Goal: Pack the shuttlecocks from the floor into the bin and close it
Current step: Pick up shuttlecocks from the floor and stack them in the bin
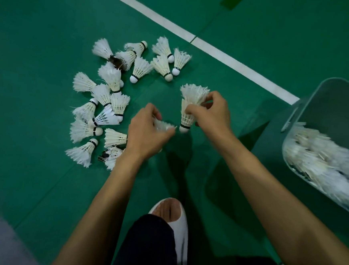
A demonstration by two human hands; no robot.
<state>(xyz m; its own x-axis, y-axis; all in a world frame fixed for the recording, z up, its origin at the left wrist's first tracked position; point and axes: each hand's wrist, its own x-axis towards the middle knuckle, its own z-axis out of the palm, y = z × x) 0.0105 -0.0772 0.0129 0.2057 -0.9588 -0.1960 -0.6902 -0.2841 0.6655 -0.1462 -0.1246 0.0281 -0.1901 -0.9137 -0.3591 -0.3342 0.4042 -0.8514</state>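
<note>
While the bin (329, 96) stands at the right edge with its top open and many shuttlecocks (321, 162) lying inside it, both hands work over the green floor (51, 39) to the left of it. The right hand (211, 112), the one nearer to the bin, pinches with curled fingers and thumb a short stack of shuttlecocks (189, 110) pushed one into another, feathers up and cork pointing down. The left hand (146, 133), next farther from the bin, has its fingers curled round a single shuttlecock (164, 126), whose feathers stick out toward the cork of the stack; whether they touch I cannot tell. Farthest from the bin, a loose heap of shuttlecocks (109, 98) lies on the floor, most of them on their sides. A white line (233, 62) runs across the floor behind the bin and the heap. A foot in a white slipper (180, 222) rests on the floor, left of the bin.
</note>
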